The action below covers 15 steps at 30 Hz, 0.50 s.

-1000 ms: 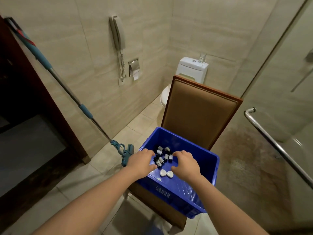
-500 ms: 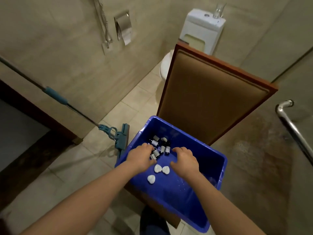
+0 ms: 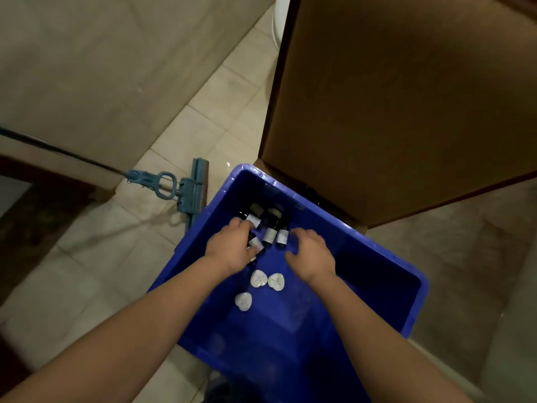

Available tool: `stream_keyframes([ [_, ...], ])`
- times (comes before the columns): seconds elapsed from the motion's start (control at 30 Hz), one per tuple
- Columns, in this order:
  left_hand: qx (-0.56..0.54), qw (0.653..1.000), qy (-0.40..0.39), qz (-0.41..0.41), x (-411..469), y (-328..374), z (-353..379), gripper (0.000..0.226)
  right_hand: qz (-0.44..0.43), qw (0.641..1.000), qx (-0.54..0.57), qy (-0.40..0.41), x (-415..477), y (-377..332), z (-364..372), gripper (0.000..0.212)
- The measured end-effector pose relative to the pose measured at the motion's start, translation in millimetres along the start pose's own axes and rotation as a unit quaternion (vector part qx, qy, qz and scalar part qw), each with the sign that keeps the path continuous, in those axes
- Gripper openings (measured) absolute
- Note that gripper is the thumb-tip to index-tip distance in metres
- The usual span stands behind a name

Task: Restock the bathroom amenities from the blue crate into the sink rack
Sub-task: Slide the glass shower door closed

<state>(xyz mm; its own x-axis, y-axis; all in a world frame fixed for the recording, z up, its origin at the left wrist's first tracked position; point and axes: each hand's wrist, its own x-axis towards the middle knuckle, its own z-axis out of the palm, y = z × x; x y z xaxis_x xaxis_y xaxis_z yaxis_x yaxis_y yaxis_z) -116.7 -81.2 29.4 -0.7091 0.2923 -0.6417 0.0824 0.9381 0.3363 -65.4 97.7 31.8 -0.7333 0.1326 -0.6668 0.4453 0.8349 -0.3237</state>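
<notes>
Bottles (image 3: 270, 234) first, since only the head view is on offer. They're little dark ones with white labels, heaped in the far-left corner of the crate (image 3: 418, 289), which sits on a chair (image 3: 392, 112). They're lying down, not standing. Long axes run roughly near-to-far, and the dark ends mostly point away toward the crate's far wall. It's too dim to say for sure which end is the cap.

My guess on handling is light, rigid and smooth, so they'll roll and slip if you scoop a bunch. I'd pinch across the labelled middle, or take a couple side by side in the palm.

Hearts (image 3: 258, 279), three white flat packs, lie nearer on the crate floor. Two are touching and one is a bit apart. They look weightless and flat, so probably an edge pinch.

Left hand (image 3: 232, 248) is down on the pile, and its fingers look curled round one of the bottles. Right hand (image 3: 312, 255) is just beside the bottles, fingers bent down over the crate floor. Can't tell if it's got anything.

Mop (image 3: 191, 190) is on the floor left of the crate. No sink rack in view.
</notes>
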Motion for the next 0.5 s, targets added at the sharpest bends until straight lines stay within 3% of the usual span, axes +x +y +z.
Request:
stream_keyframes([
  [0.33,0.043,0.999,0.011,-0.015,58,-13,41,0.056,0.019,0.999,0.020,-0.016,66,9,39,0.054],
  [0.5,0.089,0.995,0.038,0.014,72,-18,47,0.050,0.045,0.998,0.041,0.022,78,6,59,0.049],
])
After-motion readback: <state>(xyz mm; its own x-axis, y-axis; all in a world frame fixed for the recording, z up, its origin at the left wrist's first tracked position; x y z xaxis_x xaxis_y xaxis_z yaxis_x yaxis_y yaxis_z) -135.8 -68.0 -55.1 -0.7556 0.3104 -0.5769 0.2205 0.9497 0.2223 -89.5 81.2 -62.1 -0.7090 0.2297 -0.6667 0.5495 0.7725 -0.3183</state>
